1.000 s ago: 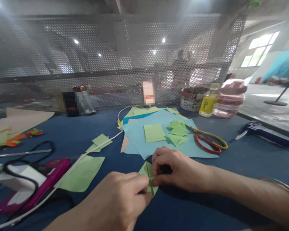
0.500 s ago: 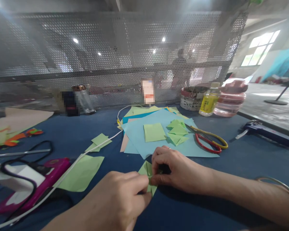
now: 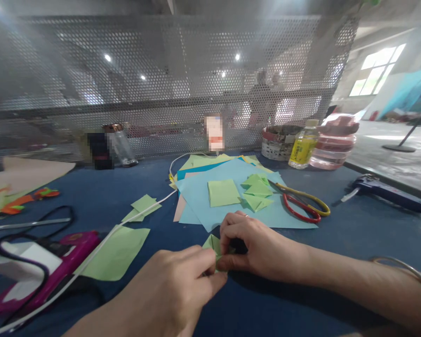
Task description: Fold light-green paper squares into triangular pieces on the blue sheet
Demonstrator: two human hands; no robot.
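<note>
Between my two hands is a small piece of green paper [image 3: 211, 242] with creases and folds, mostly covered by my fingers. My left hand [image 3: 182, 278] is closed on its near side, fingertips pinched together. On the right side, my right hand [image 3: 247, 241] pinches the same paper between thumb and curled fingers. Just beyond lie sheets of light blue paper [image 3: 192, 206], bearing a green paper square [image 3: 224, 193] and several folded green paper pieces [image 3: 257, 191]. Scissors [image 3: 305, 206] with red and yellow handles rest on the right of the sheets.
Loose green paper [image 3: 115, 252] lies at left beside a magenta glue gun [image 3: 56, 271] and a white cable [image 3: 91, 252]. A blue tool [image 3: 393, 192] sits at right. Bottles [image 3: 303, 147], a round container [image 3: 279, 142] and a phone [image 3: 214, 133] stand before the perforated screen [image 3: 143, 93].
My left hand has shifted slightly right and its fingers now cover more of the green paper. My right hand keeps its pinch in nearly the same place.
</note>
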